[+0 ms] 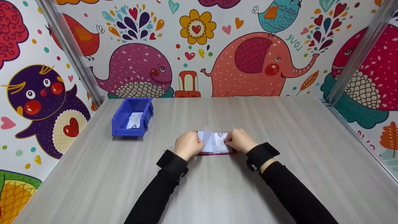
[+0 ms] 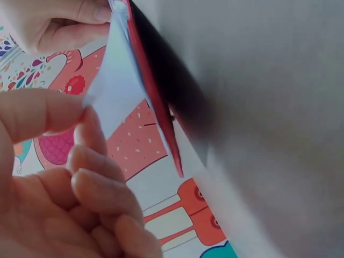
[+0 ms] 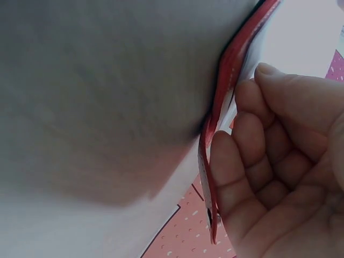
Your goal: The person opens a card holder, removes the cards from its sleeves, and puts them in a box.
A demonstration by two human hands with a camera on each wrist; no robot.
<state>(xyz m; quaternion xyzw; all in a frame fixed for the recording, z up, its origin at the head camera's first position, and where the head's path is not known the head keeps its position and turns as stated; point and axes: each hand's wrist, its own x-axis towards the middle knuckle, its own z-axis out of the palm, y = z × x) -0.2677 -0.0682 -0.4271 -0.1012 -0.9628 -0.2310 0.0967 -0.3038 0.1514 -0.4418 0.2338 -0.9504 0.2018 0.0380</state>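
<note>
A small card holder [image 1: 206, 153] with a red cover lies open on the table between both hands. My left hand [image 1: 188, 143] pinches a translucent sleeve page [image 2: 119, 80] between thumb and forefinger, and the page stands raised from the left side. On the right side of the holder is a white card [image 1: 220, 143] with a dark emblem near its top. My right hand [image 1: 241, 140] pinches at the right edge of this card, its other fingers curled beside the red cover [image 3: 232, 67]. From the right cover's edge a narrow red strap [image 3: 208, 185] sticks out below the fingers.
At the back left of the table [image 1: 102, 174] stands a blue plastic bin [image 1: 127, 132] with white printed cards [image 1: 134, 119] inside. A wall with cartoon animals closes off the back, and metal posts [image 1: 70, 49] stand at the table's far corners.
</note>
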